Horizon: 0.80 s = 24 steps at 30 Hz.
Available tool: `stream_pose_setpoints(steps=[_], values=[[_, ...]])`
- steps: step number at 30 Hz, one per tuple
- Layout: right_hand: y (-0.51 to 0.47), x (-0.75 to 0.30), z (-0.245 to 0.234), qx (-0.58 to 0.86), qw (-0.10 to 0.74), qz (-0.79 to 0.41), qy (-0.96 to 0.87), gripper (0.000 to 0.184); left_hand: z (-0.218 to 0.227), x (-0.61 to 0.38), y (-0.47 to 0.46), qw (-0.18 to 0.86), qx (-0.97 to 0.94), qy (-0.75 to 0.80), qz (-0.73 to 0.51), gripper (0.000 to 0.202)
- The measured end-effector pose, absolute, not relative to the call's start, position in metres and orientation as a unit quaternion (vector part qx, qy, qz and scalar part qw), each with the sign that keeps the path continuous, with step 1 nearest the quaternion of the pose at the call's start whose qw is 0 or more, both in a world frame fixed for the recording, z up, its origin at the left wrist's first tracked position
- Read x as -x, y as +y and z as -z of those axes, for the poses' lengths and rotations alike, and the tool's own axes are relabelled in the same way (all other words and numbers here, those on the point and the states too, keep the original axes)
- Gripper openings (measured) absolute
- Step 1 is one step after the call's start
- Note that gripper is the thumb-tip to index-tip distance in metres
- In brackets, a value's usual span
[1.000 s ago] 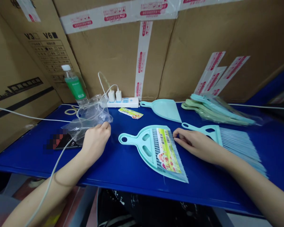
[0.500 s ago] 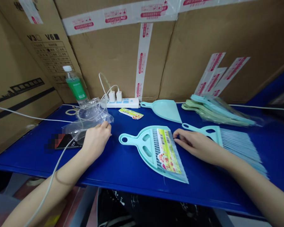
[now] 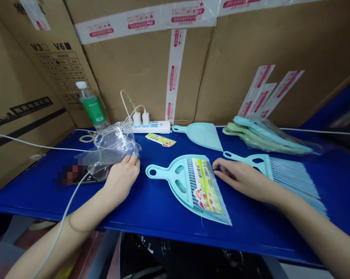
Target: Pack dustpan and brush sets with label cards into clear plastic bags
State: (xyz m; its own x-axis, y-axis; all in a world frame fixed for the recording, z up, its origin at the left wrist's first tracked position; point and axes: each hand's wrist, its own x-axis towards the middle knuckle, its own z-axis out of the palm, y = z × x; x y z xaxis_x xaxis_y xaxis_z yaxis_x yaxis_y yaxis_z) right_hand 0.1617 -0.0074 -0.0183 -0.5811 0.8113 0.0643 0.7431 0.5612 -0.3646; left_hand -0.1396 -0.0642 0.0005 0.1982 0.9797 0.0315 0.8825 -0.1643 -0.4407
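A light-blue brush set into a dustpan (image 3: 181,182), with a yellow flowered label (image 3: 205,186) across its bristles, lies in the middle of the blue table (image 3: 151,205). My right hand (image 3: 240,176) rests flat against its right edge, fingers stretched out and touching the label. My left hand (image 3: 121,176) lies at the corner of a heap of clear plastic bags (image 3: 112,145), fingertips curled onto the plastic. A second light-blue brush (image 3: 282,170) lies under my right forearm. An empty dustpan (image 3: 205,133) sits behind.
A stack of green and blue dustpans in plastic (image 3: 265,135) lies at the back right. A power strip with chargers (image 3: 147,124), a loose label (image 3: 160,139), a green-labelled bottle (image 3: 90,104), a dark phone (image 3: 82,174) and a white cable (image 3: 61,224) are on the left. Cardboard boxes (image 3: 250,50) wall the back.
My left hand has slid slightly right along the edge of the plastic bags. My right hand and the brush set have stayed put.
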Motion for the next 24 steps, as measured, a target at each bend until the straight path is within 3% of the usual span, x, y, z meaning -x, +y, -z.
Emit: stream_pose_setpoints(steps=[13,19,24], values=[[-0.007,-0.161,0.019,0.443,0.116,-0.149,-0.876,0.016,-0.008,0.145,-0.063,0.258,0.672,-0.691,-0.07,0.032],[-0.008,-0.161,0.016,0.44,0.118,-0.146,-0.878,0.015,0.006,0.145,-0.065,0.292,0.768,-0.566,0.069,0.033],[-0.007,-0.162,0.019,0.44,0.128,-0.142,-0.877,0.017,0.007,0.145,-0.065,0.302,0.845,-0.437,0.063,0.04]])
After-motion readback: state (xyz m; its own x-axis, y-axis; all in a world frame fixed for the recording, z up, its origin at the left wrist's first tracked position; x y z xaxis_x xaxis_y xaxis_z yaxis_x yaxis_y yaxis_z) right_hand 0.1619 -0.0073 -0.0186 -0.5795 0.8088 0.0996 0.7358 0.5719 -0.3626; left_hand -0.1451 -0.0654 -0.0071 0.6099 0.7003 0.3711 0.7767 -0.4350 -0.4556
